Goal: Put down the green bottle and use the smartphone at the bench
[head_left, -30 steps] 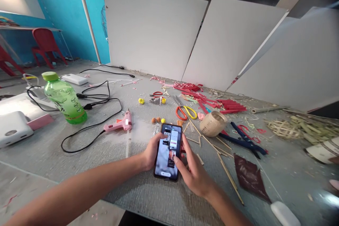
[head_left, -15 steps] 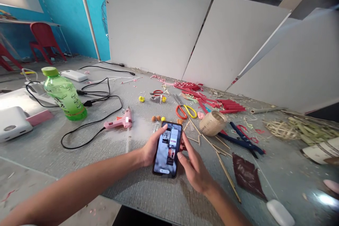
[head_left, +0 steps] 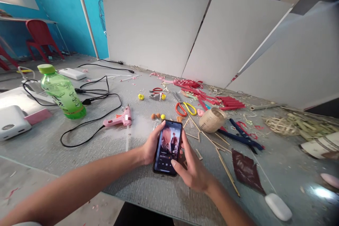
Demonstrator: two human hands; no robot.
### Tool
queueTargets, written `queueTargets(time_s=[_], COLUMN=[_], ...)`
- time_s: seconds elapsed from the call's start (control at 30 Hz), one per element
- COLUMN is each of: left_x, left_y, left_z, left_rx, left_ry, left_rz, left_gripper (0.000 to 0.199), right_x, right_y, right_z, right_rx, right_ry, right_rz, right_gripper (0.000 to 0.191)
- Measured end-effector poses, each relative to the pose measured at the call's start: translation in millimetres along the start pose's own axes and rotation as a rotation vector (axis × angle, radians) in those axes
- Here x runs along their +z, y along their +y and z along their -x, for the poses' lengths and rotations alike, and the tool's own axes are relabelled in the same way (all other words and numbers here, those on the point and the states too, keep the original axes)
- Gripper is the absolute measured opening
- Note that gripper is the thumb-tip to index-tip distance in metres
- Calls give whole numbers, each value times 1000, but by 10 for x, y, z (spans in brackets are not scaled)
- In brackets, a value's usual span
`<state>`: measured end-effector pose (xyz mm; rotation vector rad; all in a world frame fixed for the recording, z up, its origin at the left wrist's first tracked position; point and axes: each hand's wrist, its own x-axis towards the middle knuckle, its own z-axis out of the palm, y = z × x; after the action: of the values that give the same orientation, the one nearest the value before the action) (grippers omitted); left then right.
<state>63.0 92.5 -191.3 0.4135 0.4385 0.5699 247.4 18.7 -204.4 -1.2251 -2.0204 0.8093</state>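
A smartphone (head_left: 166,144) is held upright above the near edge of the table, its lit screen showing a picture with playback controls below it. My left hand (head_left: 153,144) closes round the phone's left side, thumb along the upper edge. My right hand (head_left: 192,166) grips the right side, fingers behind it, and its thumb rests on the lower right of the screen. Just beyond the phone lie small brown and yellow balls (head_left: 158,116). A pink glue gun (head_left: 120,118) lies left of the phone, and scissors (head_left: 185,109) with red and yellow handles lie behind it.
On the left stand a green bottle (head_left: 63,93) and a white device (head_left: 13,123), with black cables nearby. To the right are a tan jar (head_left: 212,120), dark blue pliers (head_left: 242,137), thin sticks (head_left: 227,171), a brown packet (head_left: 247,169) and red strips (head_left: 230,102). White panels (head_left: 156,21) rise behind.
The phone's screen has switched from small app cards to a full media player. My right thumb has moved left onto the screen's lower part. The view has shifted slightly.
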Motion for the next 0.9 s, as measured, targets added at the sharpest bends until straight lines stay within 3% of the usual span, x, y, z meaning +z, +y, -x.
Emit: queueTargets(time_s=[0.13,0.3,0.43,0.63,0.9], left_x=[3,26,26,-36,-70], left_y=[0,1,-5,-15,-34], left_z=[16,28,27,10,8], left_rx=[-25,-30,-29,-21,-34], left_ry=[28,11,-2,-41,-29], left_rz=[15,47,49,23,-42], left_gripper=[74,73,72,76,73], right_x=[38,103,90,-4,13], right_y=[-26,-27,-45,-66,-88], right_z=[4,-9,-12,-13,-28], right_rx=[-13,41,49,-81,-66], right_ry=[-33,-6,1,-43,-74], right_rz=[69,94,75,38,95], right_gripper=[111,119,113,94,117])
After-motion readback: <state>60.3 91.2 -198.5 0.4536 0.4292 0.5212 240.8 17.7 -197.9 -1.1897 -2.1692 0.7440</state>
